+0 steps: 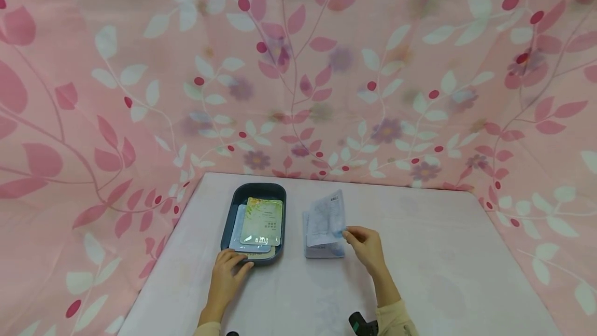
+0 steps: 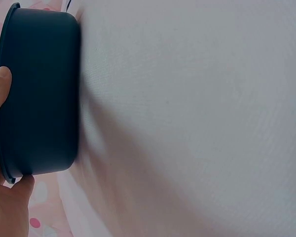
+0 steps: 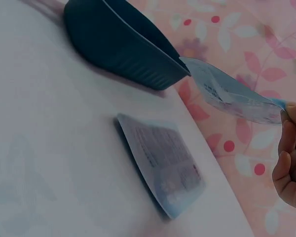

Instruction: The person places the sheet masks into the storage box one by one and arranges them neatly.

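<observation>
My right hand pinches the edge of a pale blue-white printed sachet, the flat sort that holds a face mask, between thumb and forefinger. The held sachet is raised and tilted, and in the head view it overlaps a second sachet that lies flat on the table. To the left, my left hand grips the near left corner of a dark blue-green plastic basin by its rim. Inside the basin lie a green-yellow sachet on top, a light blue sachet beneath it and a cream one lowest.
The table has a white cloth over it. Pink floral fabric hangs behind and along both sides. A black device sits by the right sleeve.
</observation>
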Available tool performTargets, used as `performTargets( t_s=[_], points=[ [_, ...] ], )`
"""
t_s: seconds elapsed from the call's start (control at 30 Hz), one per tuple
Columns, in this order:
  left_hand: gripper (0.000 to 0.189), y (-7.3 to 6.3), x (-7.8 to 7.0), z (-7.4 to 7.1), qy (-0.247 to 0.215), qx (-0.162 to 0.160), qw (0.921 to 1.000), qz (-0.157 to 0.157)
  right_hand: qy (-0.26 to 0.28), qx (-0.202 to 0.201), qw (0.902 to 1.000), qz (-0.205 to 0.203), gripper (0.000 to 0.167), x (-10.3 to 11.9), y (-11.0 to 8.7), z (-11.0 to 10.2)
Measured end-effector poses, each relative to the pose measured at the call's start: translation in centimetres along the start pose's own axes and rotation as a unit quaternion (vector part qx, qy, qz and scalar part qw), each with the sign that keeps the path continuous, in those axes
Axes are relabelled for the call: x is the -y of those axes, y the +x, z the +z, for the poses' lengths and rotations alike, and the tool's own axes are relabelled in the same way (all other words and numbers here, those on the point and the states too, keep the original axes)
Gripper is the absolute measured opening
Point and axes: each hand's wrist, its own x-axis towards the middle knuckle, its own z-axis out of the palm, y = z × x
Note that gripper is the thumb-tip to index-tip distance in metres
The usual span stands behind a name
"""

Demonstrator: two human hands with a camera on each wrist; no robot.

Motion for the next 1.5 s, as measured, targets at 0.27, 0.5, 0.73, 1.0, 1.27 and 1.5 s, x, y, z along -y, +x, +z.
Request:
performTargets(
  t_s=[0.27, 0.5, 0.73, 1.0, 1.27, 1.5],
  points=[
    [0.023, -0.2, 0.4, 0.2, -0.008, 0.0, 1.0, -0.004, 0.047, 0.013, 0.9984, -0.03, 0.014, 1.0, 0.5, 3.3],
    [0.023, -0.2, 0.5, 0.2, -0.01, 0.005, 0.9998, -0.014, 0.07, 0.042, 0.9965, -0.019, 0.015, 2.9, 0.2, 5.8],
    [0.024, -0.1, 0.6, 0.3, -0.009, -0.004, 0.9999, 0.002, 0.058, 0.056, 0.9967, -0.007, 0.018, 4.9, -0.6, 7.7],
    [0.025, -0.3, 0.7, 0.4, -0.007, -0.012, 0.9999, 0.007, 0.034, 0.068, 0.9968, -0.025, 0.018, 1.5, 0.2, 10.1],
    [0.025, -0.2, 0.8, 0.5, -0.003, -0.008, 1.0, 0.005, 0.002, 0.03, 0.9992, -0.027, 0.017, -0.8, 0.5, 11.5],
    [0.025, -0.2, 0.7, 0.4, -0.004, 0.001, 1.0, -0.002, 0.0, 0.013, 0.9988, -0.048, 0.017, -1.1, 0.6, 12.2]
  ],
)
